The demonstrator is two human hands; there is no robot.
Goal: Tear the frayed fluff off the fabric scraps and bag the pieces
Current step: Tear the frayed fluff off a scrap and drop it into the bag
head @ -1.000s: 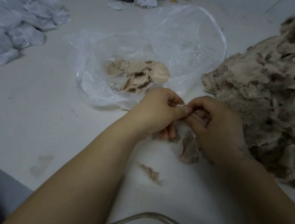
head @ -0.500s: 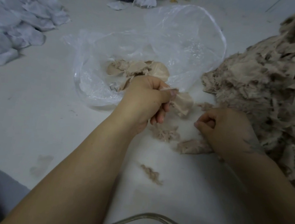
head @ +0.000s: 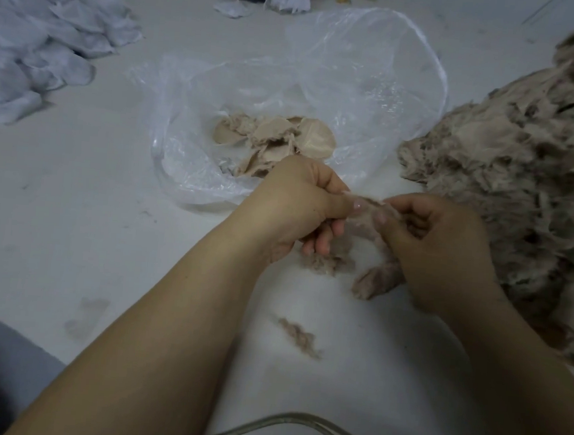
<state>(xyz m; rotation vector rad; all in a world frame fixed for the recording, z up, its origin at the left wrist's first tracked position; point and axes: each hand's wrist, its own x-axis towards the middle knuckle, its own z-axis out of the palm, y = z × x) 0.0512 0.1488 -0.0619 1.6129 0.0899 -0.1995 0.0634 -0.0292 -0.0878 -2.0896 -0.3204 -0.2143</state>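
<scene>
Cable: a pale looped cable (head: 283,419) lies on the white table (head: 71,234) at the near edge, between the two forearms.
Loose fluff: a small brown tuft (head: 298,336) lies on the table, its long axis running from near right to far left; a larger tuft (head: 326,261) sits under the left fingers.
Left hand: the left hand (head: 293,204) pinches one end of a beige scrap (head: 368,217) between thumb and curled fingers.
Right hand: the right hand (head: 437,249) grips the other end, fingers curled round it.
Scrap: held just above the table between both hands, its long axis roughly left to right; a frayed tail (head: 373,282) hangs down toward the near side.
Bag: a clear plastic bag (head: 375,87) lies open just beyond the hands, with beige pieces (head: 285,138) inside.
Right pile: a big heap of frayed beige scraps (head: 523,167) beside the right hand.
Far left: a heap of white pieces (head: 35,43).
</scene>
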